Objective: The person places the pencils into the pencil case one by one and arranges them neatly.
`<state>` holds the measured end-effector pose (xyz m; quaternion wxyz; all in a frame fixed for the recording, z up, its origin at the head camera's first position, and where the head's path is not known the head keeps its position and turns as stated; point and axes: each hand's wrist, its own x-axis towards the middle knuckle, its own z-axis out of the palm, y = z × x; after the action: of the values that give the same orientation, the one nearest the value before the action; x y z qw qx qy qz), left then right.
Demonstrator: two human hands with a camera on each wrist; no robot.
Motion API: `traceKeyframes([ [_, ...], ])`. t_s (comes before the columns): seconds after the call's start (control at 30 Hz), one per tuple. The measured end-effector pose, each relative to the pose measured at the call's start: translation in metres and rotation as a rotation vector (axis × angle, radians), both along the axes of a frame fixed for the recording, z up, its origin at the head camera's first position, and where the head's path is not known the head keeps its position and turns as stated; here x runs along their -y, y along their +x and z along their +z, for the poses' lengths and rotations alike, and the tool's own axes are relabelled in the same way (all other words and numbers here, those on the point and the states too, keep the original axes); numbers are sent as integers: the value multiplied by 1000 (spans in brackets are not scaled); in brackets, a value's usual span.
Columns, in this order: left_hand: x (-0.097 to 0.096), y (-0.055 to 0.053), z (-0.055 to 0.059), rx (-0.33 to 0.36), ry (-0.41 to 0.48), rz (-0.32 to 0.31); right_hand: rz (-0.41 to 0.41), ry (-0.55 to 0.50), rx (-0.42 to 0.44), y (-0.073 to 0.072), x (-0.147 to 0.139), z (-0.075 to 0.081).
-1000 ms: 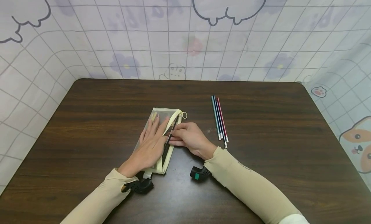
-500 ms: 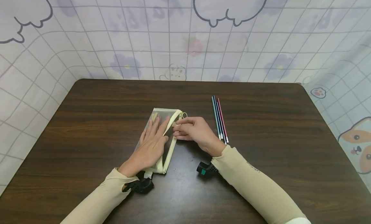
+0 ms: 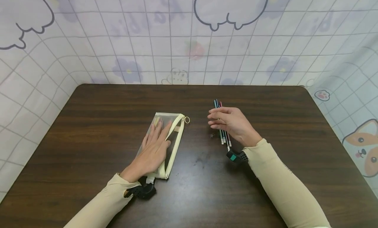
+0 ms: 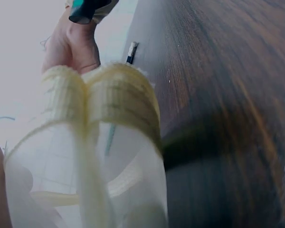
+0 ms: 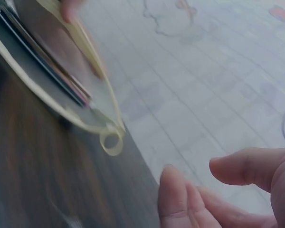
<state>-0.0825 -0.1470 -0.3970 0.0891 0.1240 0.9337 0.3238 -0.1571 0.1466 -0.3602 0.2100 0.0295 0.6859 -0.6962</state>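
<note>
A translucent pencil pouch (image 3: 175,149) with a pale yellow zipper edge lies unzipped at the middle of the table. My left hand (image 3: 153,152) rests flat on its left side, fingers stretched out. Over a bundle of several pencils (image 3: 222,138), right of the pouch, hovers my right hand (image 3: 233,123); it partly hides them, and whether it touches them I cannot tell. In the right wrist view the thumb and fingertips of that right hand (image 5: 218,190) are apart, with nothing between them. Several slim pencils (image 5: 43,61) show inside the pouch there.
A round zipper pull (image 3: 189,120) sticks out at the pouch's far right corner. The dark wooden table (image 3: 118,100) ends at a back edge before a grid-patterned cloth (image 3: 177,44). Black wrist cameras (image 3: 143,190) sit under both wrists.
From the pouch opening my right hand has moved right to above the pencils, leaving a dark, slim pencil-like item inside. The left hand stays on the pouch.
</note>
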Motion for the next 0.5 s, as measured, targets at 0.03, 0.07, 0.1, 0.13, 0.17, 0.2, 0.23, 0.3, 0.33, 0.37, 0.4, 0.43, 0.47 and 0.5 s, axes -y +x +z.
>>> traceKeyframes([
  [0.03, 0, 0, 0, 3, 0, 2, -3, 11, 5, -2, -6, 0],
  [0.07, 0, 0, -1, 5, 0, 3, -4, 22, 8, -4, -12, -1],
  [0.1, 0, 0, -1, 9, 3, 3, -3, 36, 10, -6, -17, -2],
  [0.13, -1, 0, -1, 12, 6, 3, -4, 50, 12, -7, -23, -3],
  [0.17, -1, 0, -1, 15, 9, 3, -5, 62, 14, -9, -28, -4],
  [0.2, -1, 0, -1, 17, 10, 5, -5, 76, 16, -10, -33, -6],
  [0.23, -1, 0, -1, 18, 9, 6, -7, 84, 17, -11, -37, -7],
  [0.3, -2, 0, -1, 16, 7, 5, -12, 102, 24, -13, -45, -10],
  [0.33, -2, 0, -1, 13, 5, 3, -20, 107, 29, -13, -48, -12],
  [0.37, -2, 0, 0, 11, 2, 2, -25, 111, 32, -14, -50, -13],
  [0.4, -2, 0, 0, 9, 0, 2, -28, 113, 35, -15, -52, -15],
  [0.43, -2, 0, 0, 7, -3, 3, -32, 117, 38, -16, -53, -16],
  [0.47, -1, 0, 0, 5, -2, 4, -33, 121, 38, -17, -54, -18],
  [0.5, -1, 1, 0, 4, -2, 4, -33, 129, 38, -18, -54, -19],
])
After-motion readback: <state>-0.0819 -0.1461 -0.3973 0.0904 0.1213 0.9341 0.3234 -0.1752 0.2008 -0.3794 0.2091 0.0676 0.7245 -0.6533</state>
